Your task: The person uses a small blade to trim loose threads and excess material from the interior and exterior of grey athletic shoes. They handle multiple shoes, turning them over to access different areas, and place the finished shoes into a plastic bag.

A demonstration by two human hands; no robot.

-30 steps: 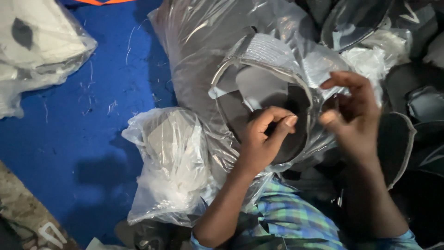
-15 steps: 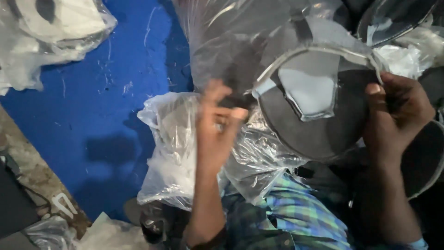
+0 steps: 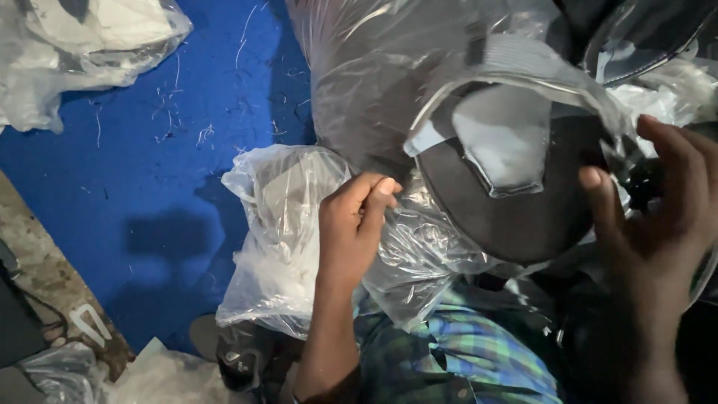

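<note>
My right hand (image 3: 658, 209) grips the right edge of a round dark piece (image 3: 516, 202) with a pale grey patch on it, wrapped in clear plastic. My left hand (image 3: 351, 224) pinches the loose clear plastic bag (image 3: 419, 254) that hangs below and left of that piece. A large clear bag (image 3: 381, 82) full of dark pieces stands behind my hands. The part of the piece under my right palm is hidden.
A crumpled clear bag with white filling (image 3: 277, 232) lies left of my left arm on the blue floor sheet (image 3: 149, 194). Another bag of white pieces (image 3: 82, 45) sits at the top left. My checked lap (image 3: 464, 352) is below. Dark pieces (image 3: 643, 37) lie at the top right.
The view has swung, so the dark piece sits more to the right. My left hand closed from spread fingers to a pinch on the plastic bag. My right hand stays on the piece's edge.
</note>
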